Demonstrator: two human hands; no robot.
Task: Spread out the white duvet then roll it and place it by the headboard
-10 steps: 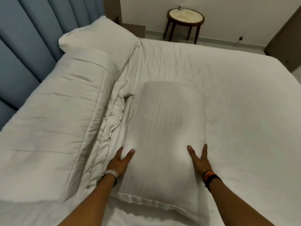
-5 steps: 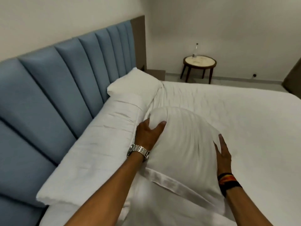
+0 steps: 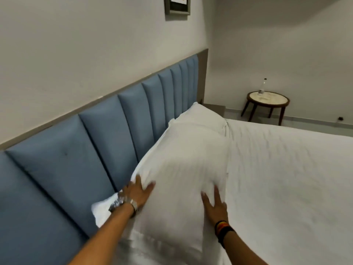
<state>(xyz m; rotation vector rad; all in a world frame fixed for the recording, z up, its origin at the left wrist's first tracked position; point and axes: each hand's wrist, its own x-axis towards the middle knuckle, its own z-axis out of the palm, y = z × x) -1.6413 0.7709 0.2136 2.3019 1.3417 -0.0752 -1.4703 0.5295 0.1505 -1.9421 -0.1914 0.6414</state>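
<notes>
Against the blue headboard (image 3: 80,142) on the left, I've got a striped pillow (image 3: 183,169) tilted up, both hands on it. Left hand (image 3: 138,192) is flat on its near-left edge, fingers spread, not clamped. Right hand (image 3: 214,203) is flat on the near-right face, fingers spread too; no real grip on either side, just pressing.

Duvet: as far as I can tell it's the white bulk (image 3: 103,211) showing just behind my left wrist, touching the headboard, mostly hidden by the pillow. Can't confirm it's a roll from this angle.

Step judgement: duvet placement looks done; I'm on the tidy-up, seating the pillow over it at the headboard.

Next move calls for: push the pillow top toward the panels, let it settle, release both palms, and check the duvet underneath doesn't get dragged off line.

Counts:
- pillows: 2 (one under my hands, second pillow (image 3: 202,117) further along, by the headboard)
- hands: 2
- round side table (image 3: 267,101): 1, far right
- bottle (image 3: 262,86) on it: 1
- picture frame (image 3: 177,5) on wall: 1, cropped at top
- watch (image 3: 124,202) left wrist, bands (image 3: 222,229) right wrist
</notes>
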